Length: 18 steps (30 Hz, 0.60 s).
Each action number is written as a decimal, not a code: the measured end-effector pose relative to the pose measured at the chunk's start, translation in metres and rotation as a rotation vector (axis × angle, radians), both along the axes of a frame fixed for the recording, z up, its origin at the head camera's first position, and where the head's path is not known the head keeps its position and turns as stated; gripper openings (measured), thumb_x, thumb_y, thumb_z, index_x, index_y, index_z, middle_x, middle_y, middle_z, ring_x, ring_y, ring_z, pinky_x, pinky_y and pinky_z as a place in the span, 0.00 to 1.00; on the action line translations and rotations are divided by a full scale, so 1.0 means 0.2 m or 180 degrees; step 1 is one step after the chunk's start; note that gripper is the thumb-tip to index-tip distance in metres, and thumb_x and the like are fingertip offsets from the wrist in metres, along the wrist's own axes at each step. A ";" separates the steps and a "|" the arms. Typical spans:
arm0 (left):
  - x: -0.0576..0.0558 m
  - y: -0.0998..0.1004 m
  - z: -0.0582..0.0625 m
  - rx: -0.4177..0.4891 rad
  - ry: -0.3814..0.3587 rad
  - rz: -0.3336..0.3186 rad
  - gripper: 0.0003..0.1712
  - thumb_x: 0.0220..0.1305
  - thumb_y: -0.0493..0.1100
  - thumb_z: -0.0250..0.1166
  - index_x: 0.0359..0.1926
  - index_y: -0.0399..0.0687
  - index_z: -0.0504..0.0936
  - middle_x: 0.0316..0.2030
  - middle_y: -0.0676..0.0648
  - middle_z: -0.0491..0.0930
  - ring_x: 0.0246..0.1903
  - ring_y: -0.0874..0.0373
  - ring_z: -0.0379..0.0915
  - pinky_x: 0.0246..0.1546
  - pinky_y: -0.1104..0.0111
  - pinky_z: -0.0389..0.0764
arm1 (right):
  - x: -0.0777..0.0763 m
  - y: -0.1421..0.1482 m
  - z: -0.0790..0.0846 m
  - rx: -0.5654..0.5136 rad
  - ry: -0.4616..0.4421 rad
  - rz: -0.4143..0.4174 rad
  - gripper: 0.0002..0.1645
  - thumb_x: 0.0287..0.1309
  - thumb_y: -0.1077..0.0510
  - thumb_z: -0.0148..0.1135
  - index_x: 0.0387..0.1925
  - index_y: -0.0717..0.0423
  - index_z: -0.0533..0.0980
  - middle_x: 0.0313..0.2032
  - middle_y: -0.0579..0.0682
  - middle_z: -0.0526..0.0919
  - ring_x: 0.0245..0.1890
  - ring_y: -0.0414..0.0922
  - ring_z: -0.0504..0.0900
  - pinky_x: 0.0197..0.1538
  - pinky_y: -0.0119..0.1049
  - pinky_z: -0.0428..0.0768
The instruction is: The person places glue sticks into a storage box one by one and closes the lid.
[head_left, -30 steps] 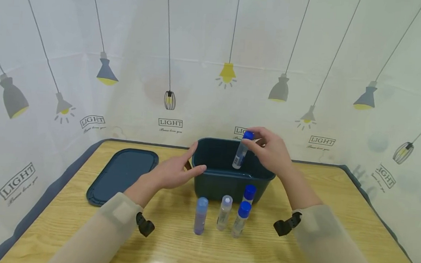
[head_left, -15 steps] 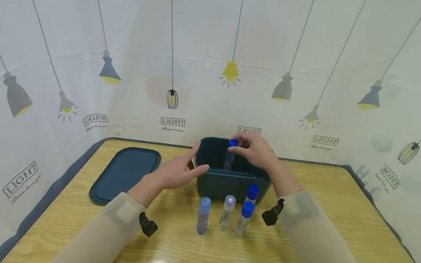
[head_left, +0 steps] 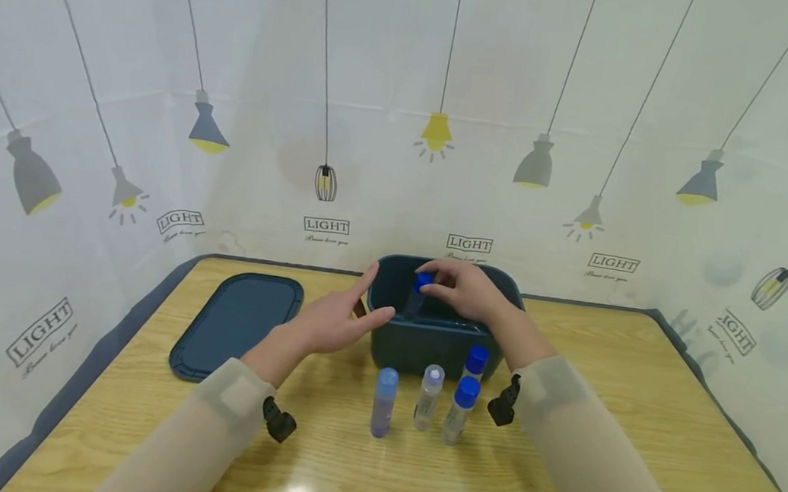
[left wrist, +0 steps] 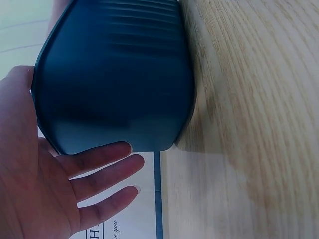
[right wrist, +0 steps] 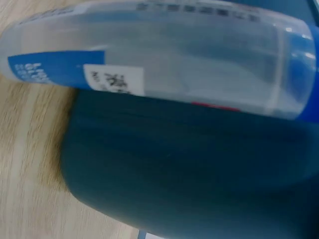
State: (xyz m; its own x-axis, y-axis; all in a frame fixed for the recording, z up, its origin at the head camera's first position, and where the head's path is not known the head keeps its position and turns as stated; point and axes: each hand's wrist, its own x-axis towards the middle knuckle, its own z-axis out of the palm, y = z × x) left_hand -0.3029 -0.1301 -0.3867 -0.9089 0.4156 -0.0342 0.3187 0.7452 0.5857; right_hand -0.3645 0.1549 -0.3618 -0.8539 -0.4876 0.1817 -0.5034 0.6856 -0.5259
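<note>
My right hand reaches into a dark teal plastic bin and pinches the blue cap of a clear glue bottle, whose lower part sits dimly inside. My left hand rests at the bin's left end, thumb and forefinger spread along the rim. In the left wrist view, the left hand's fingers lie extended beside the bin's end wall. The right wrist view is filled by a standing clear glue bottle with a blue label, close in front of the bin's wall.
Before the bin stand a purplish bottle with a light blue cap, a clear-capped bottle and two blue-capped bottles, one nearer and one behind. A dark teal lid lies left on the wooden table. A printed cloth hangs behind.
My right hand has moved left and down into the bin, lowering the blue-capped glue bottle from above the rim. My left hand stays at the bin's left end.
</note>
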 end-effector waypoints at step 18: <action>0.00 0.00 0.00 -0.0028 -0.0004 0.0027 0.58 0.74 0.84 0.49 0.89 0.76 0.30 0.57 0.46 0.88 0.44 0.56 0.86 0.49 0.55 0.85 | 0.01 -0.02 -0.01 0.0358 -0.0344 0.0084 0.34 0.83 0.48 0.61 0.84 0.40 0.68 0.49 0.53 0.89 0.35 0.43 0.86 0.49 0.46 0.86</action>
State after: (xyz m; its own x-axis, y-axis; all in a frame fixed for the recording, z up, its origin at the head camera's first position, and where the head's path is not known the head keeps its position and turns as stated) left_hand -0.3022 -0.1292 -0.3862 -0.9124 0.4074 -0.0389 0.3116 0.7531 0.5794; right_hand -0.3626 0.1509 -0.3639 -0.8522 -0.5223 0.0323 -0.4666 0.7305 -0.4986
